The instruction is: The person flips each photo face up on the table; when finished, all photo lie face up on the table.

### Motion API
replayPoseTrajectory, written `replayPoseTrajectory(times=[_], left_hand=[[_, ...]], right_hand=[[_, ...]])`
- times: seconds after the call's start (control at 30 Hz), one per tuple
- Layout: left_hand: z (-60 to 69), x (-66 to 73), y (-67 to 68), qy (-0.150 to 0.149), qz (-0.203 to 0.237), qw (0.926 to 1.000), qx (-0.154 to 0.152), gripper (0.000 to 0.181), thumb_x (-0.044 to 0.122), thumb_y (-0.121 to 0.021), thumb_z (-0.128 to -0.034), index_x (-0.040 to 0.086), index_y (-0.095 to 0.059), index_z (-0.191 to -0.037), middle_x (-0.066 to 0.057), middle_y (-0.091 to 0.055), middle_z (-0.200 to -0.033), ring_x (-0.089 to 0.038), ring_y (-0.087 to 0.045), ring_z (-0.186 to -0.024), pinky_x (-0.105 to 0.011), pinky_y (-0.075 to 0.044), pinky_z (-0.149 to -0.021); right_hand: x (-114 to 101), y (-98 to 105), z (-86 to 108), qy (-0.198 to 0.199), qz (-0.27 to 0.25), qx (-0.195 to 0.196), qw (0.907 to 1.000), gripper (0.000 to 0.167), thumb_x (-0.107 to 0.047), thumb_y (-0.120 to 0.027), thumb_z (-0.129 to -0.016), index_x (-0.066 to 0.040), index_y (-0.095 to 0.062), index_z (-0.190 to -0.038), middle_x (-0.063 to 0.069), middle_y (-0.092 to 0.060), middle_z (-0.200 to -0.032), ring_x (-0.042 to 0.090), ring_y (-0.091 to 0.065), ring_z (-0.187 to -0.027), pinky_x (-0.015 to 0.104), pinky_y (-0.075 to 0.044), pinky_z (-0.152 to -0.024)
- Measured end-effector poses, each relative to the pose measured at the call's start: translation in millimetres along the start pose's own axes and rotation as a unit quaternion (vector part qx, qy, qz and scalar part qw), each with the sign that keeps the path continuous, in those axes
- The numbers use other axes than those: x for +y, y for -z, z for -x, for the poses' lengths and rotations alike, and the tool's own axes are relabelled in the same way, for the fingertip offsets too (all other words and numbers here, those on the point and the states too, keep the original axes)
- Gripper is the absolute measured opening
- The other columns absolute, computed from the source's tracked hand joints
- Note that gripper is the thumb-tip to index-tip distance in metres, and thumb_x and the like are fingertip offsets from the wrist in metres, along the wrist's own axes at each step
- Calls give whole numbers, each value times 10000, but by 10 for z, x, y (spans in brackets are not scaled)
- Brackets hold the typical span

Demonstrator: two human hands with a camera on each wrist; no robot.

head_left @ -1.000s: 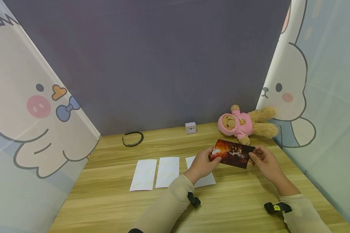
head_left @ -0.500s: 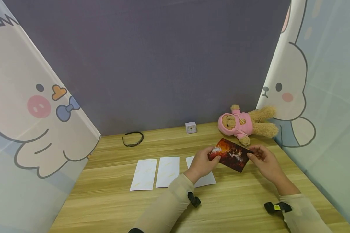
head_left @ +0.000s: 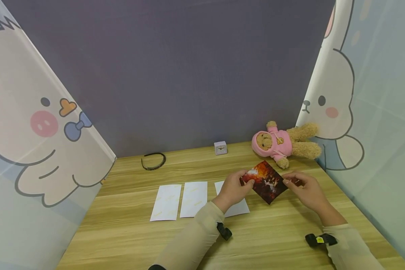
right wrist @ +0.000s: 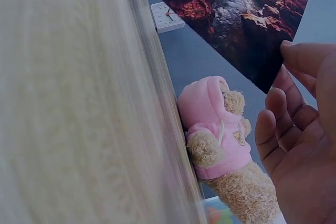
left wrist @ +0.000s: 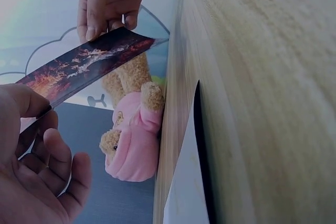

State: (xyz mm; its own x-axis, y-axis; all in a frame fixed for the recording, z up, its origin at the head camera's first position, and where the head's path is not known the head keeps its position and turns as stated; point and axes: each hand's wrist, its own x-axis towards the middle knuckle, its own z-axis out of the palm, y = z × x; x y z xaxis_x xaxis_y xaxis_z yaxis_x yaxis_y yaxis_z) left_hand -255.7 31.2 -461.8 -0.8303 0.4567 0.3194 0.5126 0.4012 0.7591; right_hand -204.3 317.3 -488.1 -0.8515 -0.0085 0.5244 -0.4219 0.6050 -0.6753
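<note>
Both hands hold one glossy photo print (head_left: pixel 267 183) above the table, with a red, orange and dark fiery-looking landscape on it. My left hand (head_left: pixel 235 189) pinches its left corner between thumb and fingers. At the opposite corner, the thumb and fingers of my right hand (head_left: pixel 305 190) pinch the edge, as the right wrist view also shows on the print (right wrist: pixel 239 22). The print is turned so that one corner points down toward me. Under the left hand lies a white sheet (head_left: pixel 237 210), partly covered by that hand and wrist.
Two more white sheets with faint yellow marks, a left one (head_left: pixel 166 202) and a middle one (head_left: pixel 194 199), lie side by side on the wooden table (head_left: pixel 121 240). Farther back are a black headband (head_left: pixel 155 167), a small clock (head_left: pixel 221 148) and a teddy bear (head_left: pixel 283 142) in a pink hoodie.
The print has turned clockwise in the hands, its lower right corner swinging down and left. The right hand has shifted slightly left; the left hand stays almost in place.
</note>
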Motion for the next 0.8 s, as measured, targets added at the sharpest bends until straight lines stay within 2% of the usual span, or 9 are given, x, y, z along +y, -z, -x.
replayPoseTrajectory(times=[0.23, 0.5, 0.7, 0.8], left_hand=[[1, 10, 5, 35, -22, 10000, -37, 76, 301, -672, -1033, 227, -686, -1029, 42, -616, -740, -59, -517, -567, -233, -432, -519], [0, 23, 19, 100, 54, 9999, -78, 170, 331, -672, -1036, 215, -721, -1150, 76, -620, -797, -62, -535, -589, -241, -458, -546], [5, 8, 7, 34, 307, 9994, -127, 81, 312, -686, -1037, 233, -690, -1022, 105, -638, -866, -56, -569, -645, -238, -478, -569], [12, 5, -3, -8, 397, 9991, -140, 52, 293, -697, -1034, 241, -694, -1034, 150, -640, -934, -55, -592, -695, -240, -494, -594]], right_hand=[[-2, -2, -5, 18, 33, -74, 10000, 98, -98, -738, -994, -127, -786, -1074, 46, -736, -957, 110, -601, -718, 230, -480, -634], [-65, -1, 9, -52, -59, -171, 9998, 90, -78, -713, -1008, -114, -768, -1070, 27, -726, -942, 124, -598, -729, 235, -474, -643], [-90, 10, 18, -182, -212, -303, 9992, 81, -83, -681, -1031, -93, -732, -1093, 60, -689, -864, 220, -608, -678, 277, -472, -573], [-73, 14, 21, -291, -265, -387, 9985, 85, -113, -661, -1050, -85, -715, -1109, 74, -680, -855, 270, -628, -679, 292, -493, -564]])
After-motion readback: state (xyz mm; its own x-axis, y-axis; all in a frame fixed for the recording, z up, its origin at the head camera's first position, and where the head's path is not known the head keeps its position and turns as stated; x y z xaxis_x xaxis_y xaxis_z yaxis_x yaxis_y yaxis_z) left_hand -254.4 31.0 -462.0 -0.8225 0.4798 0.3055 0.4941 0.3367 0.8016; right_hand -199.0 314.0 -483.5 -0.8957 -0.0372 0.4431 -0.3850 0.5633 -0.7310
